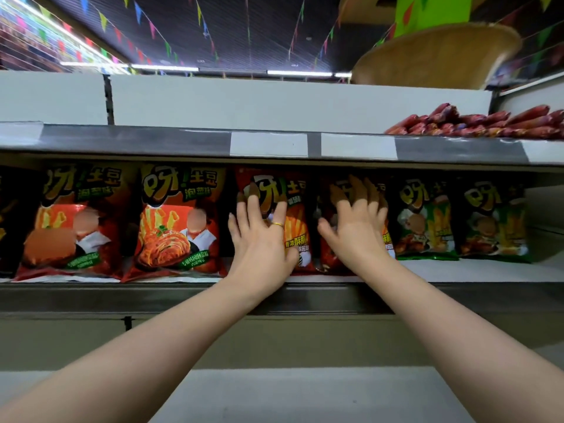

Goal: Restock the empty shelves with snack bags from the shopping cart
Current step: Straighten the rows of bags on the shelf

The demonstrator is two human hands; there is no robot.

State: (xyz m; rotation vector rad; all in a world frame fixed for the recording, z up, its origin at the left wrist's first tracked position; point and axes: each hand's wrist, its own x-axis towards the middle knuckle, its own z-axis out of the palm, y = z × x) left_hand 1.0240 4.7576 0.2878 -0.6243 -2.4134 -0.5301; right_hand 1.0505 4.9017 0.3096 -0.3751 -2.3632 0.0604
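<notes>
A row of snack bags stands upright on the middle shelf (457,270). My left hand (259,236) lies flat with spread fingers against a red snack bag (297,230) at the centre. My right hand (357,230) presses with straight spread fingers on the neighbouring red bag (328,251), which it mostly hides. Two red-orange bags (180,221) stand to the left, and two green bags (424,221) to the right. The shopping cart is out of view.
The upper shelf (152,141) carries blank price labels and a pile of red sausage packs (476,123) at the right. A woven basket (436,56) sits above. A pale lower shelf (305,392) spreads under my forearms. Bare shelf shows right of the green bags.
</notes>
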